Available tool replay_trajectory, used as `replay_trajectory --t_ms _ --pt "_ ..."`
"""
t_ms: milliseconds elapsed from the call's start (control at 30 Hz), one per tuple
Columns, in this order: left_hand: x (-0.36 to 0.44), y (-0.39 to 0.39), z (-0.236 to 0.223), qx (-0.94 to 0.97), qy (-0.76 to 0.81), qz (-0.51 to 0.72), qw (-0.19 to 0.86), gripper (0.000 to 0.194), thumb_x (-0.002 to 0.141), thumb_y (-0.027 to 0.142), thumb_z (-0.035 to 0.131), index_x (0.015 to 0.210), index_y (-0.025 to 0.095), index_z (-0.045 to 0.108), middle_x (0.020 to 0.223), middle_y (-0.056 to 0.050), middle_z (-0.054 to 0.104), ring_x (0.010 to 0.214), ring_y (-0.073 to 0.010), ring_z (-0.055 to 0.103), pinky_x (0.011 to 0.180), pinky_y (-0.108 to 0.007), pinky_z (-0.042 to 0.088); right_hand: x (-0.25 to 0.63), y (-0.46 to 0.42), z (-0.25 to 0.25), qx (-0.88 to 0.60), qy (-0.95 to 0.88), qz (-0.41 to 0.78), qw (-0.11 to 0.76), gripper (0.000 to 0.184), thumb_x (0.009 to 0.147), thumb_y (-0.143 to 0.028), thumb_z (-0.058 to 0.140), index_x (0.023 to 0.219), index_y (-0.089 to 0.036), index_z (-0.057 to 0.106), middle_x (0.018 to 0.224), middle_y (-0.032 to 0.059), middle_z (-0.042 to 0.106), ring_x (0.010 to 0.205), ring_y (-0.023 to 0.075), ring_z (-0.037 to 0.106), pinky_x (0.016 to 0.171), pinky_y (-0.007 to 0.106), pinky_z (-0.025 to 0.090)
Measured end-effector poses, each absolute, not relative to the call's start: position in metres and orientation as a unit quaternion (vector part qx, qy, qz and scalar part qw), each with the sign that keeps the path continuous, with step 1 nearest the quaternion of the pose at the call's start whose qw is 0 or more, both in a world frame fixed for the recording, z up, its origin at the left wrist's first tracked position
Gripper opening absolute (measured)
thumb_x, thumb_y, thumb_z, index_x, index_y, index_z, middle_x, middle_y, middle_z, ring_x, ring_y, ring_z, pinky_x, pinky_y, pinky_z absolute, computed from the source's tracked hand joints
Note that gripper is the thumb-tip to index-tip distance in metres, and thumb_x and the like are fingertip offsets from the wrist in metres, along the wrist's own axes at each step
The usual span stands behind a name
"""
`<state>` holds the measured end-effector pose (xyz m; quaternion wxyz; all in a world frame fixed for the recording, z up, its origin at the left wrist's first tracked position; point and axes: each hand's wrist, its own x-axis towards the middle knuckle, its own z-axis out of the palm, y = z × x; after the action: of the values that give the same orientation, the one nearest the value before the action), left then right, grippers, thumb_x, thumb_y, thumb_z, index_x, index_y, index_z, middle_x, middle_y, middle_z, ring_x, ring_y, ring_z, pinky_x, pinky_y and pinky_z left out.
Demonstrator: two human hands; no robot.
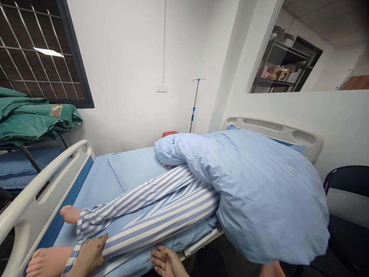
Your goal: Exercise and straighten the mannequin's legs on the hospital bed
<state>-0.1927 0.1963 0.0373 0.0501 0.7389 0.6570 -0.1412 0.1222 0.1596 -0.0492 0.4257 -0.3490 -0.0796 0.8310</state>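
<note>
Two legs in blue-and-white striped trousers [161, 221] lie on the bed, bare feet [47, 259] toward the footboard; I cannot tell whether they are a mannequin's. My left hand [89, 254] grips the nearer trouser leg just above the ankle. My right hand [168, 261] is beside the mattress's near edge, its fingers apart and slightly curled, holding nothing. A bunched light-blue quilt [268, 188] covers the upper body and hangs over the near side. Some fingers [167, 166] peek out under the quilt's far end.
The bed's footboard [49, 184] rises at left and its headboard [273, 129] at right. A metal bed rail [201, 242] runs along the near side. Green folded bedding [37, 119] lies at far left. An IV pole [194, 105] stands behind; a black chair [347, 181] is at right.
</note>
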Motion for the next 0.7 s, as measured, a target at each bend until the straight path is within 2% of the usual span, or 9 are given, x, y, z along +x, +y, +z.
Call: replay_trajectory --t_ms 133,233,333,500,700 --pt "-0.191 0.19 0.063 0.744 0.656 -0.124 0.02 0.068 0.058 0.017 0.045 0.127 0.016 0.051 0.119 -0.012 0.061 0.107 -0.0315 0.057 0.088 -0.043 0.043 0.119 0.175 -0.036 -0.275 -0.063 0.826 0.487 0.027 0.06 -0.033 0.072 0.072 -0.018 0.052 0.084 0.0055 0.066 0.084 0.0217 0.062 0.071 0.03 0.045" --pt "-0.189 0.187 0.084 0.75 0.651 -0.114 0.001 0.068 0.058 0.018 0.044 0.126 0.014 0.052 0.119 -0.013 0.062 0.106 -0.032 0.057 0.088 -0.044 0.042 0.118 0.184 -0.025 -0.226 -0.016 0.826 0.516 0.023 0.059 -0.027 0.072 0.072 -0.02 0.055 0.076 0.0015 0.065 0.081 0.0206 0.06 0.078 0.035 0.046" --pt "-0.189 0.188 0.093 0.745 0.66 -0.097 -0.012 0.066 0.059 0.02 0.045 0.125 0.015 0.053 0.119 -0.012 0.062 0.105 -0.0318 0.057 0.089 -0.043 0.041 0.118 0.186 -0.015 -0.185 0.002 0.832 0.524 0.019 0.061 -0.026 0.072 0.072 -0.02 0.057 0.079 0.002 0.065 0.085 0.0218 0.059 0.083 0.038 0.045" --pt "-0.187 0.196 0.077 0.74 0.671 0.003 -0.035 0.061 0.064 0.025 0.049 0.124 0.013 0.053 0.125 -0.013 0.058 0.115 -0.0298 0.052 0.098 -0.041 0.038 0.134 0.185 0.019 -0.131 -0.041 0.821 0.554 0.013 0.064 -0.024 0.07 0.07 -0.019 0.06 0.088 0.0037 0.064 0.095 0.0244 0.057 0.089 0.041 0.042" --pt "-0.137 0.21 0.047 0.72 0.677 0.143 0.05 0.063 0.062 0.024 0.054 0.124 0.017 0.048 0.129 -0.01 0.054 0.118 -0.0257 0.051 0.099 -0.035 0.039 0.175 0.196 0.076 -0.121 -0.112 0.781 0.602 0.012 0.066 -0.022 0.069 0.075 -0.019 0.063 0.095 0.0038 0.063 0.1 0.0228 0.053 0.093 0.041 0.04"
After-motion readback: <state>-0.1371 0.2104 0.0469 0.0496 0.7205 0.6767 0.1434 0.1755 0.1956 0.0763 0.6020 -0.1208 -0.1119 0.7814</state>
